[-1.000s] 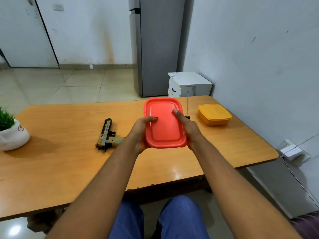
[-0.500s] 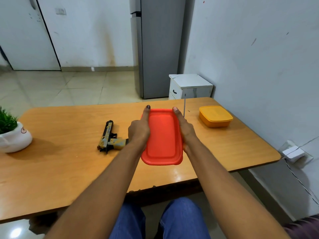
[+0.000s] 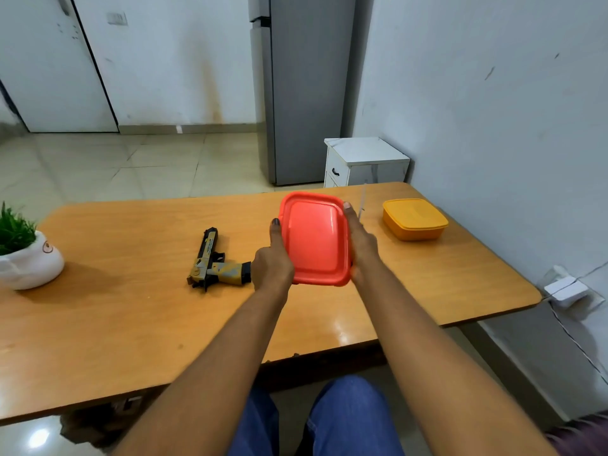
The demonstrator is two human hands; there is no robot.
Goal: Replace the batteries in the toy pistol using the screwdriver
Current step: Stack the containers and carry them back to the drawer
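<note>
Two hands hold one red lidded container (image 3: 315, 239) over the middle of the counter (image 3: 131, 324), and almost all of the job seems yet to come. In the head view, the toy pistol (image 3: 215, 262) lies flat on the counter just left of the left hand (image 3: 274, 262), untouched, with nothing on it visibly unscrewed. A thin blurred shaft (image 3: 362, 205), probably the screwdriver, stands just past the right hand (image 3: 360, 245); whether that hand holds it I cannot tell. No batteries show; they may be inside the red container or the yellow container (image 3: 414, 218) to the far right.

Each grip clasps one long side of the red container, thumbs along its lid, the rest of the fingers hidden behind it. Its lid looks shut.
</note>
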